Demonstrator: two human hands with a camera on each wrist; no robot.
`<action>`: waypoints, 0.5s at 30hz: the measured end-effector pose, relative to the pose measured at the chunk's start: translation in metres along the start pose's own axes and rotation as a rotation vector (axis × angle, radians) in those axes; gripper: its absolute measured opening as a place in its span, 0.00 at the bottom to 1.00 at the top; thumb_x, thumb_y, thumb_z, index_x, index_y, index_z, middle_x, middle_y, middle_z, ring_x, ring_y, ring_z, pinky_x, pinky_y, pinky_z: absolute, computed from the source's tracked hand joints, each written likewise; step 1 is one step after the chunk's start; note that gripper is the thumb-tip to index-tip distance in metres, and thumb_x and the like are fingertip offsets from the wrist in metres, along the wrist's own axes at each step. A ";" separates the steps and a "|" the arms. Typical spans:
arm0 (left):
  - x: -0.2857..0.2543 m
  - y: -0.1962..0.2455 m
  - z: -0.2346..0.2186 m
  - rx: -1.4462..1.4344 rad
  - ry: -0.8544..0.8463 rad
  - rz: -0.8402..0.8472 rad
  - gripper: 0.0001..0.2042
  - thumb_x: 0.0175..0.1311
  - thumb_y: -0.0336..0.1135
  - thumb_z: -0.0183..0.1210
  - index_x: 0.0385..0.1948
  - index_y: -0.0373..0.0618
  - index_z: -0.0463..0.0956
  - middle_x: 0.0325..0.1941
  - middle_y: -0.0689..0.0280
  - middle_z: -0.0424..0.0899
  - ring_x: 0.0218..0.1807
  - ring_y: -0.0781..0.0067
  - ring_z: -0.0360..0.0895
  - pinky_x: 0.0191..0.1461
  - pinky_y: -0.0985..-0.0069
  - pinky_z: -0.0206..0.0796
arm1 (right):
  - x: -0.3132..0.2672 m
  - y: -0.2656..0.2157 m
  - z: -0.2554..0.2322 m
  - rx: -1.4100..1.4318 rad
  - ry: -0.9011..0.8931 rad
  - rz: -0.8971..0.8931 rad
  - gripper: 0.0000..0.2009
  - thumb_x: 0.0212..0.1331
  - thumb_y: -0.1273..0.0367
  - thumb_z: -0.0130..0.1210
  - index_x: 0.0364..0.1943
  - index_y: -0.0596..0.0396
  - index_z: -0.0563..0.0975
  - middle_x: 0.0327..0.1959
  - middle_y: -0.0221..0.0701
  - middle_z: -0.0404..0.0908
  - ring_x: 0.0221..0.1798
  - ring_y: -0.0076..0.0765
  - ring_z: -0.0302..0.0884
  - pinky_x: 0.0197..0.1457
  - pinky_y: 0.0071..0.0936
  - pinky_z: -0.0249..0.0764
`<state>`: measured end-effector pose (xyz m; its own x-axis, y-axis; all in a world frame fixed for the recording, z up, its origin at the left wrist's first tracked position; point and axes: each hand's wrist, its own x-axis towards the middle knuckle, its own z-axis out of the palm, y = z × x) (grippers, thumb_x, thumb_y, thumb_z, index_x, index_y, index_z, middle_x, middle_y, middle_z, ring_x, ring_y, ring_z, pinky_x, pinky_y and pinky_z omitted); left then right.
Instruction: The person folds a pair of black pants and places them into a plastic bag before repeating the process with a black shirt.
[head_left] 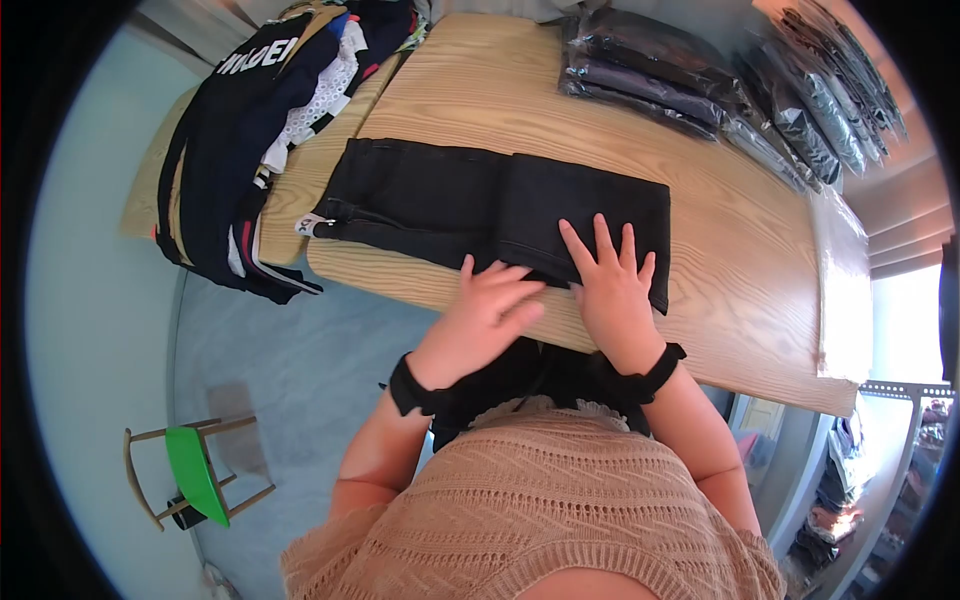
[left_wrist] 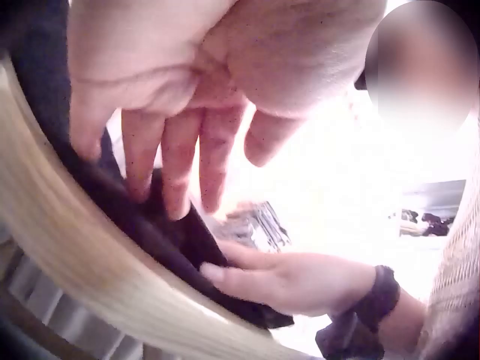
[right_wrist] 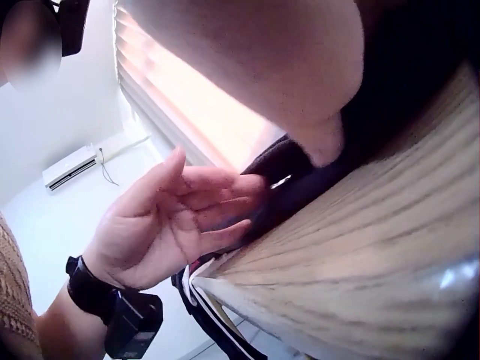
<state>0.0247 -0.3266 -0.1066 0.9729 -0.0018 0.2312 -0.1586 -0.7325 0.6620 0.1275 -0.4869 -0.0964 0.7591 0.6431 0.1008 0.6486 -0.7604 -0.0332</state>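
Note:
Black trousers lie lengthwise along the near edge of the wooden table, with their right part folded over into a thicker rectangle. My right hand rests on that folded part, fingers spread and straight. At the near edge of the cloth is my left hand, its fingers loosely extended and nothing gripped between them. The left wrist view shows the left fingers pointing down close over the dark fabric. A white label shows at the left end of the trousers.
Dark garments are heaped at the table's left end and hang over its edge. Plastic-wrapped clothes are stacked at the back right, with clear plastic bags along the right edge. A green-seated chair stands on the floor at left.

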 end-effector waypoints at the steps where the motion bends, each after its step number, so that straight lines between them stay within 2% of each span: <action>1: -0.004 -0.005 -0.011 -0.233 0.153 -0.107 0.11 0.63 0.38 0.52 0.39 0.41 0.76 0.47 0.58 0.76 0.51 0.58 0.71 0.61 0.56 0.54 | -0.002 -0.002 -0.005 0.035 0.002 -0.001 0.28 0.56 0.61 0.50 0.64 0.32 0.60 0.66 0.43 0.55 0.67 0.62 0.48 0.61 0.68 0.49; 2: -0.008 -0.007 -0.026 -0.464 0.306 -0.211 0.10 0.64 0.35 0.51 0.35 0.39 0.77 0.45 0.59 0.78 0.48 0.63 0.74 0.59 0.64 0.60 | -0.002 -0.005 -0.008 0.073 0.003 -0.002 0.28 0.57 0.56 0.50 0.64 0.31 0.59 0.66 0.44 0.54 0.67 0.63 0.47 0.61 0.69 0.49; 3: -0.018 -0.017 -0.038 -0.464 0.500 -0.324 0.09 0.65 0.32 0.50 0.39 0.38 0.75 0.44 0.60 0.78 0.47 0.69 0.75 0.53 0.72 0.65 | -0.003 -0.005 -0.008 0.086 0.005 -0.007 0.28 0.57 0.56 0.50 0.64 0.31 0.59 0.66 0.44 0.54 0.67 0.63 0.47 0.61 0.69 0.49; 4: -0.023 -0.025 -0.044 -0.557 0.801 -0.450 0.10 0.65 0.33 0.50 0.44 0.39 0.72 0.43 0.60 0.77 0.48 0.70 0.73 0.55 0.72 0.63 | -0.003 -0.004 -0.007 0.070 0.014 -0.019 0.29 0.56 0.51 0.50 0.64 0.31 0.59 0.66 0.44 0.54 0.68 0.63 0.47 0.60 0.69 0.49; 5: -0.025 -0.033 -0.051 -0.602 1.030 -0.473 0.11 0.66 0.34 0.50 0.45 0.39 0.71 0.43 0.60 0.77 0.49 0.70 0.72 0.56 0.72 0.63 | -0.004 -0.004 -0.006 0.053 0.023 -0.029 0.31 0.55 0.47 0.50 0.64 0.30 0.59 0.66 0.45 0.54 0.68 0.64 0.46 0.60 0.69 0.49; 6: -0.025 -0.042 -0.059 -0.646 1.260 -0.489 0.12 0.66 0.35 0.50 0.46 0.39 0.69 0.42 0.60 0.76 0.49 0.70 0.72 0.57 0.72 0.62 | -0.004 -0.003 -0.005 0.048 0.032 -0.032 0.31 0.55 0.47 0.50 0.64 0.30 0.59 0.66 0.44 0.54 0.68 0.63 0.46 0.60 0.69 0.49; 7: -0.029 -0.051 -0.068 -0.636 1.257 -0.485 0.12 0.66 0.35 0.50 0.46 0.39 0.69 0.42 0.60 0.76 0.49 0.70 0.72 0.57 0.72 0.62 | -0.004 -0.004 -0.004 0.057 0.035 -0.030 0.31 0.55 0.47 0.50 0.64 0.30 0.59 0.66 0.44 0.54 0.68 0.63 0.46 0.60 0.69 0.49; 9: -0.036 -0.071 -0.085 -1.276 0.995 -0.501 0.13 0.64 0.36 0.53 0.43 0.37 0.69 0.46 0.60 0.72 0.50 0.71 0.69 0.58 0.73 0.60 | -0.004 -0.004 -0.003 0.033 0.043 -0.029 0.31 0.54 0.48 0.51 0.64 0.30 0.59 0.66 0.44 0.54 0.67 0.63 0.47 0.60 0.68 0.49; 11: -0.029 -0.083 -0.089 -1.331 0.932 -0.534 0.13 0.63 0.37 0.55 0.44 0.39 0.70 0.44 0.61 0.74 0.48 0.71 0.70 0.58 0.72 0.60 | -0.005 -0.003 -0.002 0.038 0.053 -0.021 0.31 0.54 0.48 0.51 0.64 0.30 0.59 0.66 0.44 0.54 0.67 0.63 0.47 0.60 0.68 0.49; 15: -0.004 -0.100 -0.094 -1.207 0.848 -0.669 0.11 0.60 0.36 0.58 0.42 0.45 0.72 0.42 0.68 0.76 0.46 0.73 0.71 0.54 0.73 0.62 | -0.005 -0.003 0.003 0.025 0.092 0.005 0.32 0.53 0.48 0.52 0.64 0.29 0.59 0.66 0.44 0.54 0.67 0.62 0.48 0.60 0.68 0.50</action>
<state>0.0213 -0.1887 -0.1065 0.6159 0.7372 -0.2780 -0.1979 0.4863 0.8511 0.1218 -0.4878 -0.0998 0.7547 0.6277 0.1911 0.6471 -0.7601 -0.0589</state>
